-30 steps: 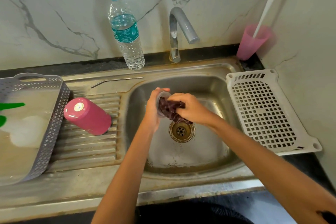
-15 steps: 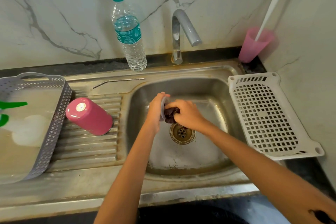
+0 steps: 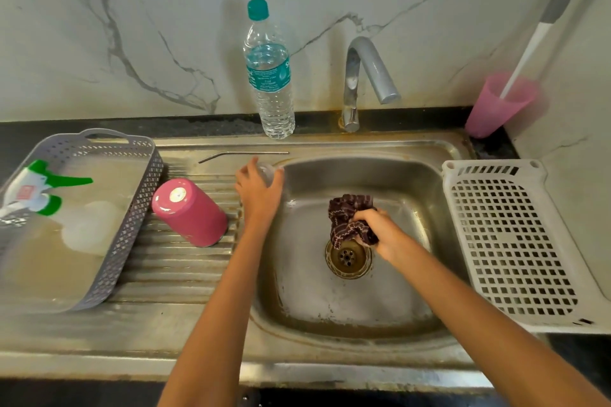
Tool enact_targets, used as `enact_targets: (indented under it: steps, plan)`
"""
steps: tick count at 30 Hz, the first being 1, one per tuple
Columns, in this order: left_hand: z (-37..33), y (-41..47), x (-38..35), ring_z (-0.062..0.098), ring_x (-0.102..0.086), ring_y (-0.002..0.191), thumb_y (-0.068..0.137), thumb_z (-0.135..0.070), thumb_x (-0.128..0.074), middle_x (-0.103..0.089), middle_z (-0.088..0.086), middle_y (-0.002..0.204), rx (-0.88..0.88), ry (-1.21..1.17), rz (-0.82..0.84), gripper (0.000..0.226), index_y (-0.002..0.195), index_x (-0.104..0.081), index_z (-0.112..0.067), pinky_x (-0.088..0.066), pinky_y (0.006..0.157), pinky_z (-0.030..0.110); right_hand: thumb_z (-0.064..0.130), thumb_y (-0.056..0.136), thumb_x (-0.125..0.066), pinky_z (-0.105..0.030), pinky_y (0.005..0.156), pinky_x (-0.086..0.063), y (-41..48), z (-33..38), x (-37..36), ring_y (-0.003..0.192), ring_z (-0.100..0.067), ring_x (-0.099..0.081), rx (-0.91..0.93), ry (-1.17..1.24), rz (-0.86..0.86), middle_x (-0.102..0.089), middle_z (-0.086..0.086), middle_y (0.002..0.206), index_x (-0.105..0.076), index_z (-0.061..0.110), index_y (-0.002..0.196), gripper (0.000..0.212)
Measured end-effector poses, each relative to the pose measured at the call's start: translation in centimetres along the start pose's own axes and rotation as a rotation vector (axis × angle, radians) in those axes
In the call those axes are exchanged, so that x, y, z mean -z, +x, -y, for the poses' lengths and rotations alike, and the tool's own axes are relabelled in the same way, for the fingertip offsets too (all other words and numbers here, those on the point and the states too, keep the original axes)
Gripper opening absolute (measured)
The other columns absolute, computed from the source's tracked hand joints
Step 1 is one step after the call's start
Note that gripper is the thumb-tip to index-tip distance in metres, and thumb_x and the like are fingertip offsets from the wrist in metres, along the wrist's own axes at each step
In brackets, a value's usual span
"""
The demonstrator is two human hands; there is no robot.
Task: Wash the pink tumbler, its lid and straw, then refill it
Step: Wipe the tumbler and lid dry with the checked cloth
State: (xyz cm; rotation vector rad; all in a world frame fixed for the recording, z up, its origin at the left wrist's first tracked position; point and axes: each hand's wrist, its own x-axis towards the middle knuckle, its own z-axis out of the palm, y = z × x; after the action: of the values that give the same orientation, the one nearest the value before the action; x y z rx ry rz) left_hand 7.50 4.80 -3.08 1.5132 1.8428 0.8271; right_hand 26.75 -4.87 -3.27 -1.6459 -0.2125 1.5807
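In the steel sink basin (image 3: pixel 330 301) at the middle of the view, the right hand (image 3: pixel 380 233) hangs just above the round, brass-toned drain (image 3: pixel 348 256). Its fingers are clamped on a crumpled dark maroon cloth (image 3: pixel 350 218) with a pale zigzag weave.

At ten o'clock from the drain, the left hand (image 3: pixel 259 192) sits at the basin's rim, where it meets the ribbed drainboard (image 3: pixel 172 268). Its fingers are curled over a clear round lid (image 3: pixel 270 171). The palm hides most of the lid, so it cannot be told whether the lid touches the steel.

At nine o'clock from that hand, the pink tumbler (image 3: pixel 190 211) stands mouth down on the ribs. It is a smooth matte cylinder with a pale round mark on its upturned base. The thin metal straw (image 3: pixel 243 154), bent near one end, lies flat on the ledge just beyond the left hand's fingertips.

At twelve o'clock, a clear ridged water bottle (image 3: pixel 269 76) with a teal cap stands against the marble wall, with the curved grey tap (image 3: pixel 363 76) beside it. At two o'clock, a translucent pink cup (image 3: pixel 499 106) holds a long white-and-grey handle (image 3: pixel 529 49). At three o'clock, a white perforated tray (image 3: pixel 515 241) lies on the dark worktop. At nine o'clock, a grey perforated basket (image 3: pixel 135 215) holds a green-and-white spray bottle (image 3: pixel 36 188).
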Motion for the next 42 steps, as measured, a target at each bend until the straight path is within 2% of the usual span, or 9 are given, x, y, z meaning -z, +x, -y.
enact_targets:
  steps: [6,11,19,22,26,31,33,36,42]
  plan:
    - [-0.2,4.4,1.3,0.039,-0.031,0.131,0.090,-0.043,-0.061,-0.033,0.019,0.145,0.103,0.268,-0.189,0.064,0.139,-0.041,-0.009,-0.032,0.105,0.053,-0.001,0.086,-0.056,-0.037,0.076,-0.055,0.9,0.3,-0.6,0.075,-0.024,-0.064,-0.014,0.007,0.006,-0.065,-0.014,0.086,-0.058,0.007,0.098,0.015]
    - [0.7,6.7,1.4,0.041,-0.033,0.130,0.087,-0.039,-0.064,-0.037,0.021,0.143,0.238,0.347,-0.228,0.059,0.134,-0.045,-0.009,-0.030,0.106,0.053,-0.002,0.083,-0.059,-0.042,0.091,-0.051,1.3,0.5,-0.7,0.088,-0.028,-0.062,-0.042,0.021,0.007,-0.065,-0.017,0.095,-0.060,0.005,0.095,0.015]
    - [0.9,7.3,0.8,0.033,-0.002,0.149,0.090,-0.035,-0.058,-0.012,0.011,0.161,0.242,0.521,-0.186,0.067,0.148,-0.032,-0.011,0.005,0.107,0.073,-0.002,0.083,-0.060,-0.036,0.077,-0.054,2.3,0.5,-1.4,0.085,-0.025,-0.062,-0.067,0.040,0.016,-0.064,-0.015,0.091,-0.061,0.003,0.102,0.019]
    - [0.5,7.3,0.5,0.034,-0.010,0.147,0.092,-0.030,-0.055,-0.022,0.012,0.157,0.119,0.666,-0.183,0.043,0.132,-0.052,-0.016,0.005,0.106,0.075,-0.001,0.083,-0.059,-0.031,0.068,-0.052,2.4,0.5,-1.8,0.085,-0.024,-0.060,-0.068,0.040,0.022,-0.063,-0.014,0.091,-0.061,0.001,0.108,0.025]
    - [0.4,7.7,0.6,0.036,-0.025,0.139,0.091,-0.008,-0.046,-0.036,0.013,0.146,0.158,0.724,-0.151,0.029,0.114,-0.064,-0.013,-0.002,0.110,0.073,-0.001,0.084,-0.060,-0.028,0.058,-0.051,2.4,0.6,-2.2,0.080,-0.023,-0.061,-0.067,0.028,0.027,-0.064,-0.014,0.092,-0.061,0.002,0.109,0.026]
    - [1.2,7.9,1.4,0.036,-0.029,0.136,0.093,-0.015,-0.050,-0.041,0.014,0.142,0.142,0.707,-0.210,0.028,0.118,-0.062,-0.014,0.000,0.110,0.072,-0.002,0.083,-0.059,-0.029,0.060,-0.051,2.8,0.7,-2.6,0.080,-0.024,-0.062,-0.057,0.044,0.032,-0.065,-0.015,0.093,-0.060,0.003,0.109,0.027]
    - [1.2,8.1,1.5,0.034,-0.031,0.135,0.092,-0.022,-0.057,-0.045,0.012,0.140,0.025,0.702,-0.245,0.027,0.119,-0.063,-0.018,-0.002,0.112,0.068,-0.002,0.083,-0.059,-0.029,0.061,-0.051,2.9,0.8,-2.6,0.080,-0.024,-0.062,-0.053,0.046,0.028,-0.065,-0.015,0.093,-0.060,0.004,0.110,0.027]
    - [0.7,8.7,0.8,0.031,-0.043,0.126,0.093,-0.020,-0.061,-0.055,0.009,0.130,-0.252,0.683,-0.212,0.024,0.115,-0.070,-0.018,-0.022,0.114,0.054,-0.002,0.083,-0.060,-0.029,0.060,-0.051,3.1,0.9,-2.8,0.081,-0.024,-0.062,-0.051,0.044,0.022,-0.065,-0.015,0.096,-0.060,0.004,0.112,0.029]
    - [-0.1,9.2,-0.7,0.027,-0.055,0.099,0.081,-0.015,-0.075,-0.069,0.005,0.101,-0.415,0.875,-0.122,0.012,0.093,-0.077,-0.018,-0.043,0.085,0.039,-0.001,0.081,-0.061,-0.031,0.063,-0.051,3.3,0.9,-2.7,0.082,-0.025,-0.063,-0.047,0.038,0.014,-0.066,-0.014,0.093,-0.060,0.003,0.111,0.030]
